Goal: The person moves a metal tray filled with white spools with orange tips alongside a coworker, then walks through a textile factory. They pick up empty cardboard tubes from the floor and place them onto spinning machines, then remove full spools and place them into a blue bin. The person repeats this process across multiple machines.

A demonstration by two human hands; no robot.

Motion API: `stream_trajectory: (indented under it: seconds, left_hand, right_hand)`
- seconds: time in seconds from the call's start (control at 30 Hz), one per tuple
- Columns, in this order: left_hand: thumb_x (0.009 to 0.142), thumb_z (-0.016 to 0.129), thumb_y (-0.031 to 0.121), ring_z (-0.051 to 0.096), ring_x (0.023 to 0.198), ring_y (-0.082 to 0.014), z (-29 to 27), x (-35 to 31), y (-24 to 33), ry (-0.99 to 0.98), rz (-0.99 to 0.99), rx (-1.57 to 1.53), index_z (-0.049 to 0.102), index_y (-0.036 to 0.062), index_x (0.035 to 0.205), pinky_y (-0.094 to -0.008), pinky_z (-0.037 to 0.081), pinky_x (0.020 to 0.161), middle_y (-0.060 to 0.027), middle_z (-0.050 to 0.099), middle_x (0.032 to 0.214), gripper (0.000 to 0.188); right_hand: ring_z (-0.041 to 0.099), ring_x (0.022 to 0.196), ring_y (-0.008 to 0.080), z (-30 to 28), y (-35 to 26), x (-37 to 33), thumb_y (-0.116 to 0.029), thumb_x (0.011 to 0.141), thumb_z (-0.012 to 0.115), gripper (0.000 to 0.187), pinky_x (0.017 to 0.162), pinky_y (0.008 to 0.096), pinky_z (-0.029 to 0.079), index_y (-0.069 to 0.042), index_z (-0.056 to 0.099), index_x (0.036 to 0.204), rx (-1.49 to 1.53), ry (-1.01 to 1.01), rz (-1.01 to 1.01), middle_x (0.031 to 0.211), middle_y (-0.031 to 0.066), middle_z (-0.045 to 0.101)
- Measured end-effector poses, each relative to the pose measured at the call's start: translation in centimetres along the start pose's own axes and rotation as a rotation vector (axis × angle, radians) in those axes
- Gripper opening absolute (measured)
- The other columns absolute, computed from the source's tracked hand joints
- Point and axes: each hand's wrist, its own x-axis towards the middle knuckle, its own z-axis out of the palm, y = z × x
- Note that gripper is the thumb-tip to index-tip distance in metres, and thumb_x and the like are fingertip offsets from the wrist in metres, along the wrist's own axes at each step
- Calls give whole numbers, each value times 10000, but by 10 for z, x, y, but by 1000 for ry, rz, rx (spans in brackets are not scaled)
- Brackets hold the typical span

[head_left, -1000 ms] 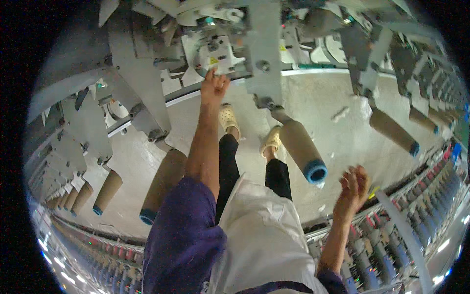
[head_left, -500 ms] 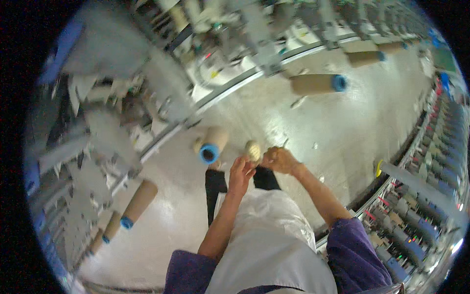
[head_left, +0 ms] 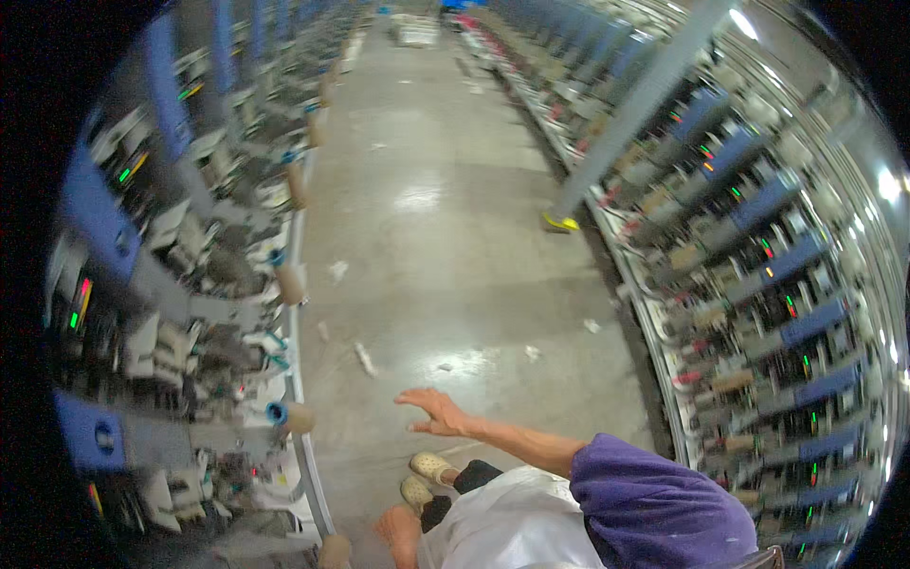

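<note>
My right hand [head_left: 434, 412] is stretched out over the aisle floor, its fingers spread and nothing visible in them. Low in the picture, beside my white apron [head_left: 502, 522], my left hand [head_left: 396, 533] hangs down; its fingers are blurred, and I cannot make out how they are held. Closest to it is the brown end of a cone [head_left: 335, 552] at the machine edge. A little farther along, a brown cone with a blue rim [head_left: 300, 418] sticks out from the left row of machines. My pale clogs [head_left: 431, 467] stand on the floor between the hands.
Blue-and-grey machines [head_left: 95, 436] with small lights line the left side; another long row [head_left: 758, 275] runs along the right. More brown cones [head_left: 290, 283] jut into the aisle. A grey post [head_left: 645, 114] with a yellow foot slants at the right. White scraps [head_left: 365, 358] lie on the floor.
The view has swung to look along the aisle. My hands, close together before, are now apart: the right reaches out with its fingers spread, the left is down by the apron.
</note>
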Motion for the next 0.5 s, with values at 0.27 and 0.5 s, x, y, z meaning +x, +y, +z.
stream_trajectory:
  seconds: [0.27,0.5]
  left_hand:
    - [816,566,174,593,541,-201,-151,74,148,80,758,-575,663,37,815,-368,453,540,-177,606,641,168]
    - [756,657,225,605,696,-281,-216,212,159,553,499,169,646,33,951,-403,464,686,-170,627,770,274]
  right_hand:
    - [508,1098,203,-38,-18,-121,-531,904,475,545,911,310,400,-147,489,1291,1619,-100,765,1231,90,530]
    - [467,1154,306,-105,111,-212,-381,864,569,468,972,425,370,-129,493,1251,336,514,793,1218,150,509]
